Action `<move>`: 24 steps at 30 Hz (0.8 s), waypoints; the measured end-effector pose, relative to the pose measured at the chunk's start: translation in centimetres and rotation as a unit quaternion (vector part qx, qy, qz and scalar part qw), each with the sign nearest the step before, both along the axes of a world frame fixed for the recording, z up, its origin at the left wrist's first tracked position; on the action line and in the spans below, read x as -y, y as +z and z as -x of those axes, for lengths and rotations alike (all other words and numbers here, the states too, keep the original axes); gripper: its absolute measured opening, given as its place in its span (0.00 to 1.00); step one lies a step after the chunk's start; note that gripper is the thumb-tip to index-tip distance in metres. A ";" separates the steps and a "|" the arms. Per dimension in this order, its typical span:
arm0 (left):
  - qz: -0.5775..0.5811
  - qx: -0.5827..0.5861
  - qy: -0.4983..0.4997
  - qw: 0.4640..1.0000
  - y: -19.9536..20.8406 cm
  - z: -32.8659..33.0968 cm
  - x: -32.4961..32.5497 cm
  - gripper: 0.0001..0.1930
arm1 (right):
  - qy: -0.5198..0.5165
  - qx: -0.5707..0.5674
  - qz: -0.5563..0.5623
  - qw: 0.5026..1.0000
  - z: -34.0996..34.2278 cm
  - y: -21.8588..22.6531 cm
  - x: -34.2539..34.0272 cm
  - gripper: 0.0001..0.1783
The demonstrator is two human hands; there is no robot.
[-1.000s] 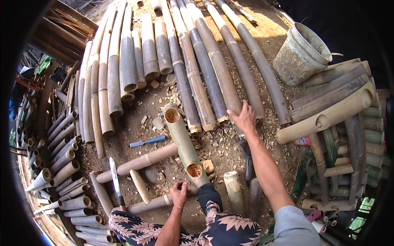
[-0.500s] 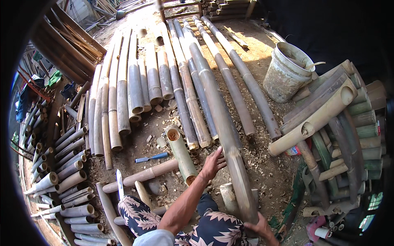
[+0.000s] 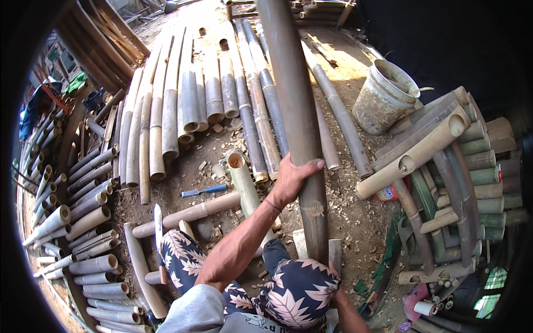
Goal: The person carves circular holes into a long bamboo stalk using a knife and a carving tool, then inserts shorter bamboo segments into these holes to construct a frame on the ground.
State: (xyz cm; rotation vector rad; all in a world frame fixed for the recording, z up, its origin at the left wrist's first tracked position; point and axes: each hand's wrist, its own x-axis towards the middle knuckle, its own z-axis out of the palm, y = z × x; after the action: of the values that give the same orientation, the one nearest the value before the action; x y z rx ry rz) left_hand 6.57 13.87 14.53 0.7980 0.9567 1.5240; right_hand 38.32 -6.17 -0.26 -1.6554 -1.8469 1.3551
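Observation:
A long brown bamboo pole (image 3: 294, 89) rises steeply in front of me, its far part passing out of the top of the picture. My left hand (image 3: 293, 180) is closed around it a little above its lower end, thumb across the front. Beside that lower end, next to my right knee, is my right hand (image 3: 333, 271); the knee hides most of it, so its fingers do not show. A short pale-green bamboo piece (image 3: 242, 177) with an open end rests against a bamboo crossbar (image 3: 189, 213) left of my forearm.
A blue-handled chisel (image 3: 204, 190) lies on the chip-strewn ground, and a knife (image 3: 158, 227) stands by my left knee. Bamboo poles (image 3: 171, 111) lie in rows ahead. A dirty white bucket (image 3: 380, 102) and a bamboo stack (image 3: 413, 161) stand right; cut bamboo lengths (image 3: 94, 222) are piled left.
The bamboo pole has tilted up, its far part now leaving the picture's top. My left hand, earlier open beside the pole, now grips it. My right hand has slipped mostly behind the knee.

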 end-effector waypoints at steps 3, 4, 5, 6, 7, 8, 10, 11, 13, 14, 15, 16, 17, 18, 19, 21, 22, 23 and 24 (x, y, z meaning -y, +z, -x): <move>-0.055 -0.131 0.056 0.988 8.4 5.0 1.5 0.32 | 0.176 -0.068 0.136 0.973 7.8 1.3 -8.3 0.47; -0.082 -0.146 0.074 0.983 10.5 5.7 2.0 0.36 | 0.217 -0.062 0.151 0.962 9.6 1.8 -10.9 0.47; -0.077 -0.187 0.097 0.975 11.7 7.3 3.1 0.39 | 0.273 -0.071 0.170 0.944 13.1 1.0 -12.2 0.46; -0.086 -0.206 0.117 0.968 12.5 8.1 4.0 0.39 | 0.303 -0.074 0.147 0.939 15.1 -0.3 -12.8 0.43; -0.081 -0.247 0.130 0.957 13.2 9.1 5.1 0.41 | 0.334 -0.080 0.124 0.931 17.5 -1.5 -13.2 0.40; -0.090 -0.262 0.143 0.950 13.3 9.7 6.3 0.43 | 0.347 -0.076 0.086 0.931 19.7 -1.6 -13.1 0.37; -0.121 -0.274 0.151 0.942 13.6 9.9 7.6 0.44 | 0.361 -0.059 0.015 0.930 21.8 -1.5 -13.7 0.35; -0.133 -0.279 0.152 0.939 13.8 10.0 8.4 0.44 | 0.371 -0.054 -0.012 0.927 22.9 -1.7 -13.8 0.35; -0.134 -0.285 0.137 0.939 12.9 9.8 9.1 0.44 | 0.376 -0.064 -0.053 0.923 23.8 -2.8 -13.4 0.36; -0.143 -0.293 0.131 0.936 13.0 9.3 9.1 0.44 | 0.367 -0.072 -0.072 0.925 23.3 -4.1 -13.9 0.36; -0.149 -0.304 0.124 0.933 13.0 9.1 9.2 0.44 | 0.359 -0.084 -0.090 0.925 23.3 -4.5 -14.0 0.36; -0.155 -0.300 0.119 0.934 13.1 9.1 9.3 0.44 | 0.337 -0.080 0.028 0.938 23.3 -4.9 -14.7 0.40; -0.165 -0.301 0.121 0.932 12.9 8.9 9.5 0.43 | 0.350 -0.075 0.010 0.934 23.4 -4.8 -14.5 0.39; -0.176 -0.301 0.121 0.929 12.6 8.5 9.7 0.43 | 0.361 -0.068 -0.006 0.930 23.2 -4.7 -14.2 0.39; -0.189 -0.299 0.121 0.927 12.4 8.1 9.9 0.43 | 0.371 -0.061 -0.027 0.926 23.1 -4.5 -14.3 0.39; -0.202 -0.283 0.106 0.932 11.4 7.1 9.8 0.44 | 0.357 -0.040 -0.039 0.932 21.6 -1.7 -15.2 0.38; -0.212 -0.291 0.122 0.925 10.7 6.7 10.2 0.44 | 0.344 -0.052 -0.038 0.937 21.7 1.9 -14.9 0.38; -0.223 -0.298 0.138 0.918 10.1 6.5 10.5 0.44 | 0.328 -0.072 -0.042 0.941 21.7 5.9 -14.9 0.38; -0.206 -0.316 0.130 0.917 9.6 6.9 11.5 0.45 | 0.315 -0.117 -0.050 0.940 22.5 10.0 -14.5 0.38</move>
State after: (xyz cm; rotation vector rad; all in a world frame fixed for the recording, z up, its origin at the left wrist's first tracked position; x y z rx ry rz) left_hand -0.29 2.38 24.12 1.5846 1.2607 1.7645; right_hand 15.77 8.35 9.70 -0.8179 -2.3450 1.5658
